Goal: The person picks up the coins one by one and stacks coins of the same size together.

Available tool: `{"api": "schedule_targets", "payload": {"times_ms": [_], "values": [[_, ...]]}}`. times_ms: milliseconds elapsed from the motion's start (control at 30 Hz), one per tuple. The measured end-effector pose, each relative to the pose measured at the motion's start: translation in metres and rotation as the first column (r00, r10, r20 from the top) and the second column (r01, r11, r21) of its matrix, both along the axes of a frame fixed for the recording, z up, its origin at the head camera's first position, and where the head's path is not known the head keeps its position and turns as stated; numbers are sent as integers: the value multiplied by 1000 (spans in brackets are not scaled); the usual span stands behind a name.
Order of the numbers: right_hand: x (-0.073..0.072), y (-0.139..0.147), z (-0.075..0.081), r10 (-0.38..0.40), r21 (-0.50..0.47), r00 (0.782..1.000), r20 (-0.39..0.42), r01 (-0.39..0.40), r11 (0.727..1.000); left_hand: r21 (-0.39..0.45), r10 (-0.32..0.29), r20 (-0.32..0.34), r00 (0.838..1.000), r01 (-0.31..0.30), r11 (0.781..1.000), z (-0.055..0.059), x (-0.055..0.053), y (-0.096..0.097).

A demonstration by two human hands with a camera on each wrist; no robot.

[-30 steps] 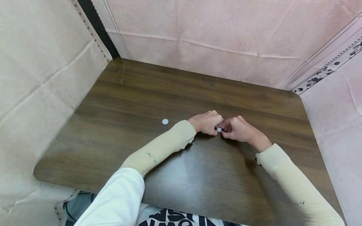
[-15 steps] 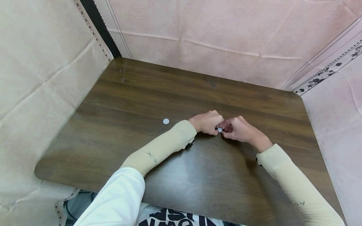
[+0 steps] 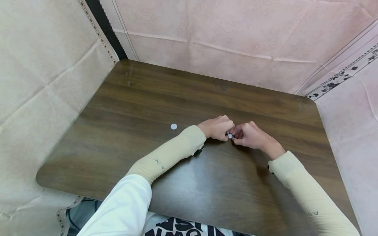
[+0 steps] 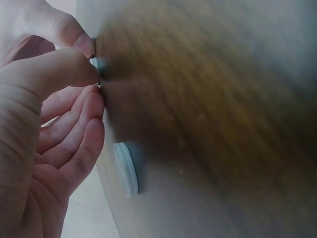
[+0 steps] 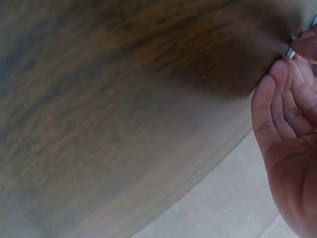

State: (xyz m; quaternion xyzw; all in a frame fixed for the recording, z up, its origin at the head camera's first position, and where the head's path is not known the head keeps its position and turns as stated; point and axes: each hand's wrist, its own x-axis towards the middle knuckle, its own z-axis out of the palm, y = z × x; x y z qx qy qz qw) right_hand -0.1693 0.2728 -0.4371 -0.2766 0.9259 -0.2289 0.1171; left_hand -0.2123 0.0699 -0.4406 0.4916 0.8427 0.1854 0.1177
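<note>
My left hand (image 3: 219,127) and right hand (image 3: 250,135) meet over the table, right of its middle. Between their fingertips sits a small whitish disc (image 3: 230,136), with a bit of something dark at its side. Thumb and fingers of both hands pinch at it, covering much of it. In the left wrist view only a pale sliver of the disc (image 4: 96,63) shows by the thumb. A larger white disc (image 3: 174,126) lies flat on the table to the left of my left hand; its raised rim shows in the left wrist view.
The brown wooden table (image 3: 141,98) has rounded corners. Pale patterned cloth (image 3: 230,39) hangs behind it and on both sides. My left forearm, in a cream sleeve (image 3: 168,154), crosses the table near the larger disc.
The whole head view has shifted slightly. Both hands keep their hold on the small disc, and the larger disc stays where it lay.
</note>
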Motion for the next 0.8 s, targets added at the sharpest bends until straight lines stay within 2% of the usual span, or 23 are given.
{"api": "schedule_targets", "payload": {"times_ms": [667, 800], "values": [[1, 0, 0, 4, -7, 1000, -11, -4, 1000, -3, -11, -21, 1000, 11, 1000, 0, 0, 1], [2, 0, 1, 0, -9, 1000, -10, 0, 1000, -1, -6, 4, 1000, 6, 1000, 1, 1, -1]]}}
